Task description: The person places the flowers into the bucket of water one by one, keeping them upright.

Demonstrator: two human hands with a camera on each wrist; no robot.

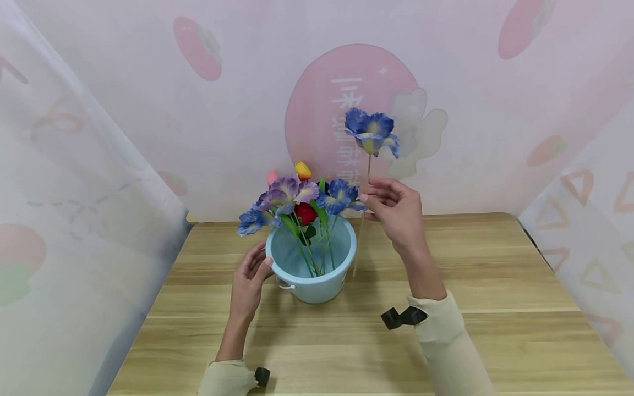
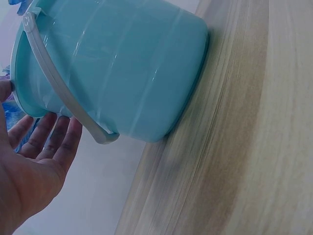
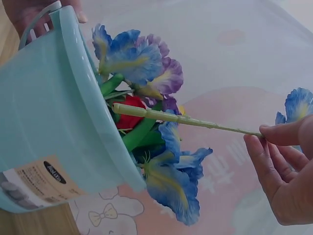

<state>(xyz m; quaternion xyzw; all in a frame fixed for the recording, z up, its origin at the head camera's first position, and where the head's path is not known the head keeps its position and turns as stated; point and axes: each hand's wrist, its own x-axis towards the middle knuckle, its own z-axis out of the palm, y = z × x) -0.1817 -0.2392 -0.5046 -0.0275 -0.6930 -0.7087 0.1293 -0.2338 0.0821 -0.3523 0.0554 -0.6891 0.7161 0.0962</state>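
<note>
A light blue bucket [image 1: 313,289] stands upright on the table, holding several artificial flowers. My left hand [image 1: 247,283] holds its left side, thumb at the rim and fingers against the outer wall; in the left wrist view the fingers of the left hand [image 2: 36,161] lie beside the white handle [image 2: 63,90]. Right of the bucket, my right hand [image 1: 402,217] pinches the thin stem of a blue iris [image 1: 371,132] between thumb and fingertips. That iris is upright, its bloom above the hand. In the right wrist view the stem's lower end [image 3: 146,112] overlaps the bucket's flowers.
Inside the bucket are a purple iris [image 1: 284,191], blue irises [image 1: 339,197], a red flower [image 1: 305,213] and a yellow tulip [image 1: 302,170]. A wooden table [image 1: 327,341] lies beneath. Printed cloth [image 1: 238,121] hangs behind and at both sides.
</note>
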